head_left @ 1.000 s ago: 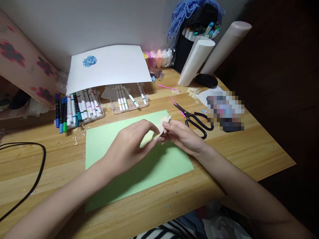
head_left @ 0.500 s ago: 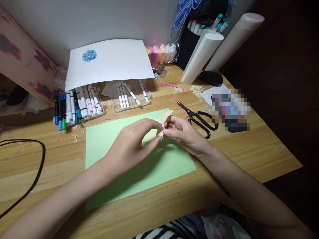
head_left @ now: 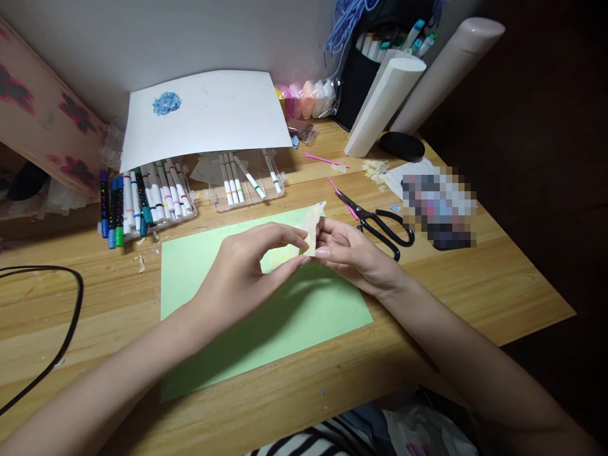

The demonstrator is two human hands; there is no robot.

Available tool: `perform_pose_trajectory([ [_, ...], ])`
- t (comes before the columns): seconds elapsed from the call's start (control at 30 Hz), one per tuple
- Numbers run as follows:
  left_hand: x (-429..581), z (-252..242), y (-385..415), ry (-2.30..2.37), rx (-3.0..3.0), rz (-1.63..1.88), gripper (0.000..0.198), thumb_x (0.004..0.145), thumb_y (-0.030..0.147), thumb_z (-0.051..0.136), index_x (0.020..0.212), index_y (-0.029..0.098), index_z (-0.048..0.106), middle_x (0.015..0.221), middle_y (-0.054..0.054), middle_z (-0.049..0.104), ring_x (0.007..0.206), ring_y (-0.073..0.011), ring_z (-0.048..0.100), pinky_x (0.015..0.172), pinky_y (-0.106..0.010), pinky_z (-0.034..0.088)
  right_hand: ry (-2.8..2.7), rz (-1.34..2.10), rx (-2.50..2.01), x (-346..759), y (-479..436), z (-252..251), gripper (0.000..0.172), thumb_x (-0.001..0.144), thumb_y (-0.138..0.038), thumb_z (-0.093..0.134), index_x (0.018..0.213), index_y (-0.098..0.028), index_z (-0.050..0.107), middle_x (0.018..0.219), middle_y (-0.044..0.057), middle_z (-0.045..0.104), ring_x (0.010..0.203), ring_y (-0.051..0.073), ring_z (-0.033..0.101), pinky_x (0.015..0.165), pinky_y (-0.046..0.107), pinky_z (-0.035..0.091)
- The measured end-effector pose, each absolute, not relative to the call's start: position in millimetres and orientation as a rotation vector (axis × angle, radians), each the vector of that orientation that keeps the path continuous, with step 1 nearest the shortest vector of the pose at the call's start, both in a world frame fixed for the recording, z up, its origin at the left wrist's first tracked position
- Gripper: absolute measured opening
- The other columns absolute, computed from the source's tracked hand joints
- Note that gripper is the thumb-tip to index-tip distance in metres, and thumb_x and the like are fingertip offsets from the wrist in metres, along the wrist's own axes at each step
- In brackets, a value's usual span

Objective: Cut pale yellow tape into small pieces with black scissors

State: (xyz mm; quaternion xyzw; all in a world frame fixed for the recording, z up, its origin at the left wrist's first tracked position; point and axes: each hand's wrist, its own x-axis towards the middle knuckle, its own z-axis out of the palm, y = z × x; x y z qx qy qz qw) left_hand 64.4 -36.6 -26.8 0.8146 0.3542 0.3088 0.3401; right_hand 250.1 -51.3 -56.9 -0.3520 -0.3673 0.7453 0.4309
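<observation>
Above a light green sheet of paper, both hands pinch a small pale yellow piece of paper with a ragged edge. My left hand is closed on its left side, thumb and fingertips together. From the right, my right hand grips the same piece between thumb and curled fingers. Behind my left hand, a yellow-marked patch shows on or just over the green sheet, partly hidden by the fingers. Black-handled scissors lie to the right of my right hand, their blades pointing up and left.
Marker pens fill a clear case at the left; another open case holds several more. Over them rests a white sheet with a blue paper cluster. Yellow paper scraps, a white bottle and a black cable lie around.
The yellow paper piece has turned in my fingers, showing more of its flat face and standing more upright. Both hands stay almost in place; the whole view has shifted slightly.
</observation>
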Motion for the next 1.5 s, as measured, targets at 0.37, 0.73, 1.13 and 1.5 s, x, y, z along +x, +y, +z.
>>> perform_pose_trajectory([
  [0.37, 64.7, -27.7, -38.0, 0.934, 2.172, 0.81, 0.012, 0.083, 0.026, 0.058, 0.092, 0.019, 0.063, 0.096, -0.004, 0.07, 0.093, -0.0169, 0.065, 0.082, -0.029, 0.052, -0.876, 1.889, -0.892, 250.8, -51.1, -56.9, 0.028, 0.064, -0.019, 0.072, 0.082, -0.019, 0.05, 0.079, 0.0, 0.053, 0.079, 0.014, 0.055, 0.074, 0.025, 0.046],
  [0.73, 66.5, -27.8, -39.7, 0.909, 2.243, 0.803, 0.011, 0.082, 0.022, 0.059, 0.092, 0.018, 0.062, 0.094, -0.002, 0.07, 0.09, -0.0144, 0.065, 0.079, -0.025, 0.051, -0.846, 1.874, -0.897, 249.6, -50.7, -59.4, 0.027, 0.064, -0.015, 0.072, 0.082, -0.018, 0.052, 0.08, -0.001, 0.051, 0.075, 0.01, 0.052, 0.07, 0.021, 0.044],
  [1.13, 67.7, -26.5, -42.5, 0.931, 2.256, 0.784, 0.012, 0.084, 0.022, 0.054, 0.093, 0.019, 0.062, 0.097, -0.004, 0.07, 0.09, -0.0157, 0.065, 0.079, -0.026, 0.051, -0.84, 1.834, -0.936, 246.4, -51.0, -57.2, 0.03, 0.061, -0.017, 0.075, 0.081, -0.018, 0.052, 0.078, -0.002, 0.051, 0.07, 0.009, 0.051, 0.063, 0.02, 0.043],
  [1.5, 68.4, -27.2, -42.1, 0.925, 2.209, 0.791, 0.012, 0.08, 0.017, 0.055, 0.089, 0.018, 0.062, 0.1, -0.005, 0.069, 0.094, -0.0168, 0.065, 0.083, -0.028, 0.051, -0.851, 1.828, -0.928, 246.4, -50.9, -58.9, 0.031, 0.061, -0.016, 0.074, 0.081, -0.018, 0.051, 0.081, -0.001, 0.05, 0.075, 0.01, 0.05, 0.065, 0.02, 0.043],
])
